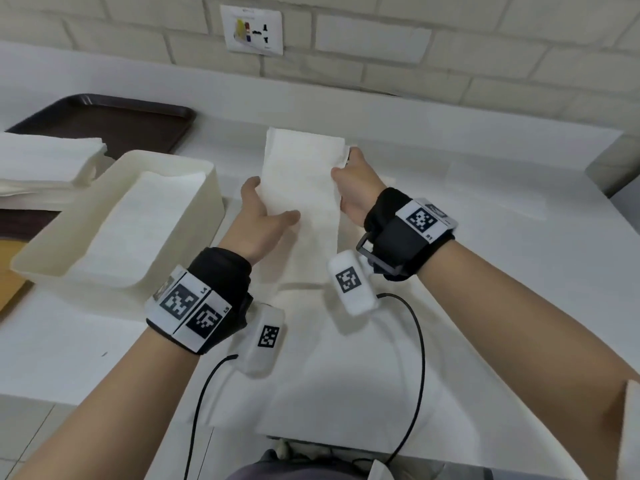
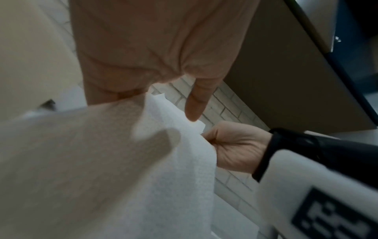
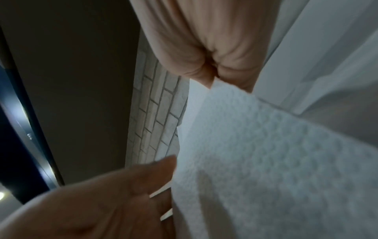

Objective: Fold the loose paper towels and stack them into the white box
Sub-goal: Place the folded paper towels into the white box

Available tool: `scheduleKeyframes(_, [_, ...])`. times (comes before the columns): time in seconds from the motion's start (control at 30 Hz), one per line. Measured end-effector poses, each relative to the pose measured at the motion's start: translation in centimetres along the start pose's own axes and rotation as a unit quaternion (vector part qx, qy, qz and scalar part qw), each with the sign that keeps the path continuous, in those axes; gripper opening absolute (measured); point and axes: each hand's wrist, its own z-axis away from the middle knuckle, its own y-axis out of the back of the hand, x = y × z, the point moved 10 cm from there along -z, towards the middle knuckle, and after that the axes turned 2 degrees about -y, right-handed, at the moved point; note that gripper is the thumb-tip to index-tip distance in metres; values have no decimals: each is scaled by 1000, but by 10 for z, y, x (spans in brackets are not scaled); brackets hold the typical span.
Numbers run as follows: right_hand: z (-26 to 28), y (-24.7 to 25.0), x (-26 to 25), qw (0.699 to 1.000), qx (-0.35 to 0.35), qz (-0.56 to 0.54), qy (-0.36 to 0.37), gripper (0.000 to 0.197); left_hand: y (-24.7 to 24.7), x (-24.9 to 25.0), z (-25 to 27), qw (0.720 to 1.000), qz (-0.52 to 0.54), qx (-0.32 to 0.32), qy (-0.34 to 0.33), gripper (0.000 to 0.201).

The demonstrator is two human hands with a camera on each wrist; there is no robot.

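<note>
Paper towel [image 1: 299, 188], a long white embossed sheet folded into a narrow strip, hangs lifted above the middle of the white countertop [image 1: 502, 271], held between my two hands. My left hand [image 1: 263, 216] holds its left edge, thumb lying across the top face and fingers underneath. My right hand [image 1: 356, 187] pinches the right edge near the far corner, fingers curled tight on the sheet; the right wrist view shows that pinch closed on the paper's tip. Toward the counter's left edge stands the white rectangular plastic box [image 1: 211, 188], with flat folded white towels [image 1: 138, 223] already lying inside it. Beyond the box, at the far left corner, a stack of loose white paper towels [image 1: 48, 161] rests on a dark brown tray [image 1: 145, 123]. More white sheets [image 1: 311, 386] lie flat along the counter's near edge.
</note>
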Motion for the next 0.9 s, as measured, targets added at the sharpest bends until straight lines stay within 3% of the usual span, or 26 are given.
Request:
scheduleKeyframes(0.07, [-4, -11, 2, 1000, 3, -8, -4, 35, 10, 8, 9, 998, -42, 11, -43, 78])
scheduleKeyframes(0.13, [-8, -24, -2, 1000, -4, -5, 8, 35, 23, 13, 17, 993, -89, 26, -75, 70])
scheduleKeyframes(0.23, [-8, -49, -22, 995, -53, 58, 64, 47, 40, 7, 22, 996, -59, 23, -56, 44])
scheduleKeyframes(0.3, [-8, -64, -39, 982, -91, 128, 105, 55, 51, 3, 27, 999, -24, 10, -27, 42])
scheduleKeyframes(0.43, [-7, -95, -58, 956, -168, 209, 116, 24, 86, 4, 32, 999, -19, 34, -1, 42])
scheduleKeyframes(0.57, [-9, -126, -70, 946, -209, 213, 125, 18, 119, 3, 36, 999, -1, 33, 32, 35])
scheduleKeyframes(0.67, [-15, -145, -76, 943, -208, 217, 145, 24, 138, 0, 42, 999, -8, 3, 51, 48])
scheduleKeyframes(0.77, [-27, -162, -79, 940, -164, 235, 186, 24, 173, -3, 46, 995, -50, 51, 66, 47])
scheduleKeyframes(0.9, [-40, -186, -75, 889, -93, 369, 253, 20, 206, -12, 39, 979, -148, 124, 70, 35])
